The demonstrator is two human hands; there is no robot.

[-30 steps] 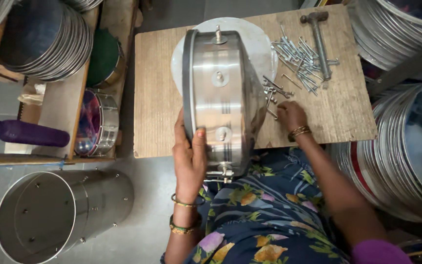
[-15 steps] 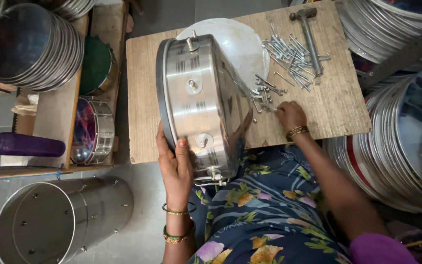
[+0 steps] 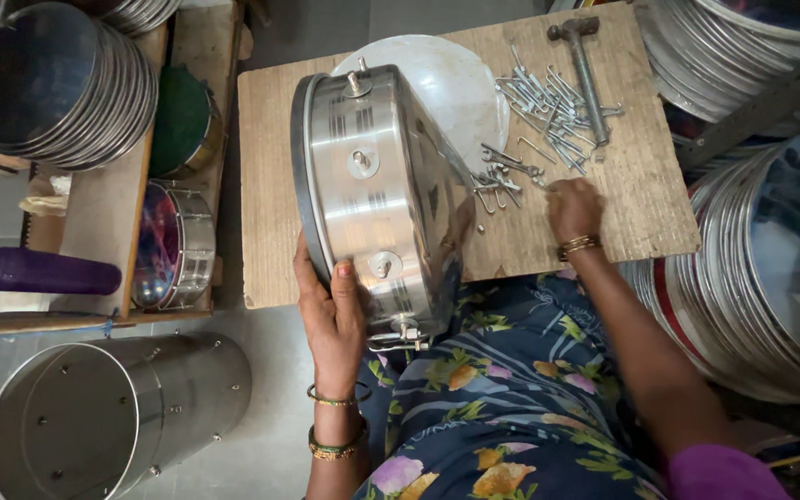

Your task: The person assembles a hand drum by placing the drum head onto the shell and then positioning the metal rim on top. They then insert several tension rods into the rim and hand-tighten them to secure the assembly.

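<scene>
Left hand [image 3: 333, 315]: fingers wrapped over the rim of the steel drum shell [image 3: 377, 199], gripping it on edge at the board's 7 o'clock.
Right hand [image 3: 573, 209]: fingertips pinched down among the hooks [image 3: 502, 176] at 3 o'clock of the drum; whether one was caught, I could not tell.
Progress: three lugs showed along the shell's side; hooks lay loose, so fitting looked unfinished.
Counts: one hammer [image 3: 583, 65] at 1 o'clock, one wooden board [image 3: 645, 208], one white disc [image 3: 456, 83], rods too many to count.
</scene>
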